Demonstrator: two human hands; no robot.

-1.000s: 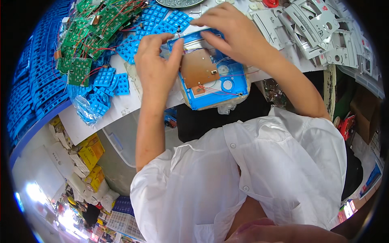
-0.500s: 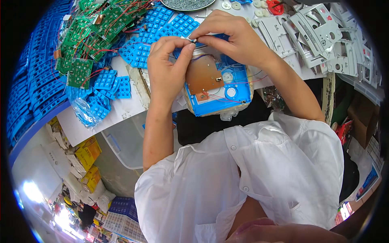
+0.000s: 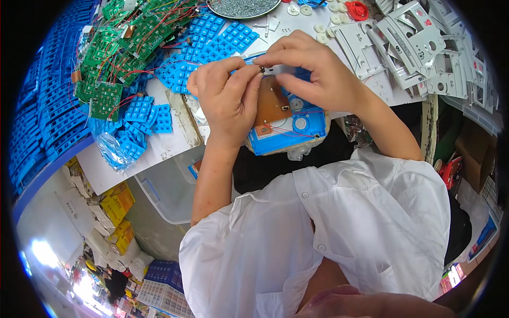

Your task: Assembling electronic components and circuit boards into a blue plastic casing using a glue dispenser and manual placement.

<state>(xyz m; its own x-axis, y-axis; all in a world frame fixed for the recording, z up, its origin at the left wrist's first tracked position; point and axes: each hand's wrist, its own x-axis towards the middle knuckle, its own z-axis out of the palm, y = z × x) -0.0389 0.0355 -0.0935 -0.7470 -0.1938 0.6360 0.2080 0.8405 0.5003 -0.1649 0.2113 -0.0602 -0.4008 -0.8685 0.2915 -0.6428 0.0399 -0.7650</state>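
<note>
Around the work, the table is crowded. To the left lie a tangled heap of green circuit boards with red wires, blue keypads and a clear plastic bag, with stacked blue plastic parts farther out. Beyond the hands stand a round dish of small metal pieces, some small white wheels and a red round part. A pile of white plastic panels fills the right side.

The open blue case sits at the near edge of the table in front of the person, a brown board and thin wires inside it. The hands block the view of its far end, and the left hand also hides the board's left side. The left thumb and forefinger are pinched on a small dark part. The right hand is partly open, thumb and forefinger parted beside that part.

Half a second ago both hands pinched together at the case's far end; now the right thumb has come away and both hands sit lower in view.
</note>
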